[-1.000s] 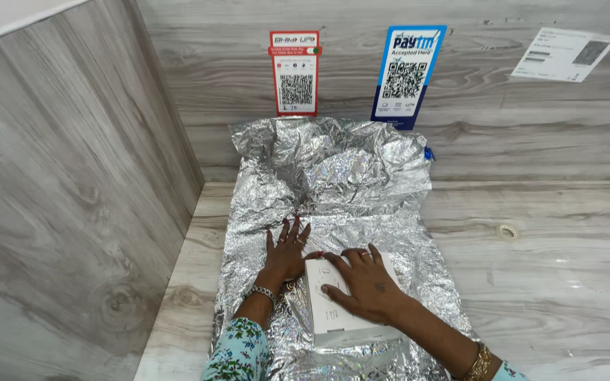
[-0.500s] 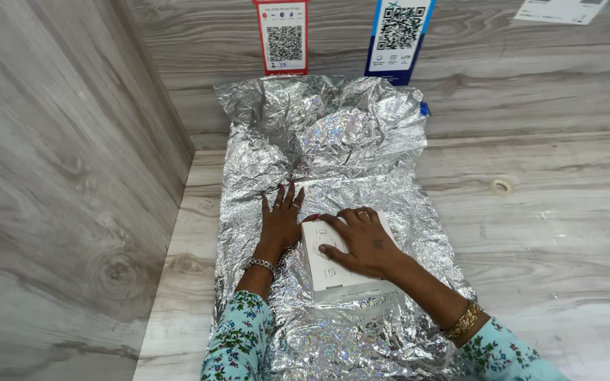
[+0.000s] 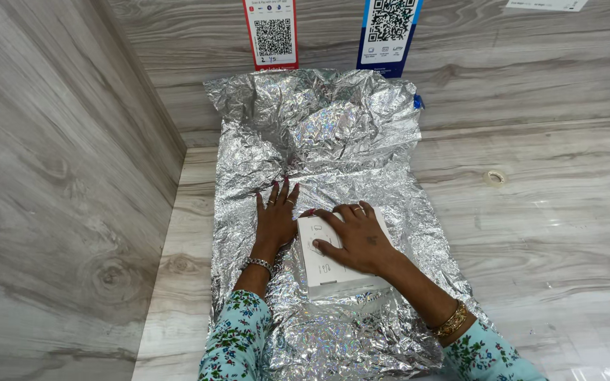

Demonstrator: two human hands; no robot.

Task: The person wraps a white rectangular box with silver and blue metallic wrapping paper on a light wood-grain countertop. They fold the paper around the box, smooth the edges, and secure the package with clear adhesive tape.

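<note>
A large crinkled sheet of silver foil (image 3: 319, 134) lies spread on a grey wood-grain counter, its far end running up against the back wall. On the foil's near half rests a flat white box (image 3: 333, 271). My right hand (image 3: 354, 236) lies palm down on top of the box, fingers spread toward the left. Flat on the foil just left of the box is my left hand (image 3: 274, 215), fingers apart and pointing away from me. Neither hand grips anything. Both arms wear light blue flowered sleeves with bracelets at the wrists.
A small roll of clear tape (image 3: 495, 177) sits on the counter to the right of the foil. A red code card (image 3: 271, 32) and a blue code card (image 3: 387, 32) stand against the back wall. A wood-grain side wall (image 3: 58, 197) closes in the left.
The view has dipped slightly, so the cards sit higher in frame. Both hands stay where they were, left on the foil and right on the box.
</note>
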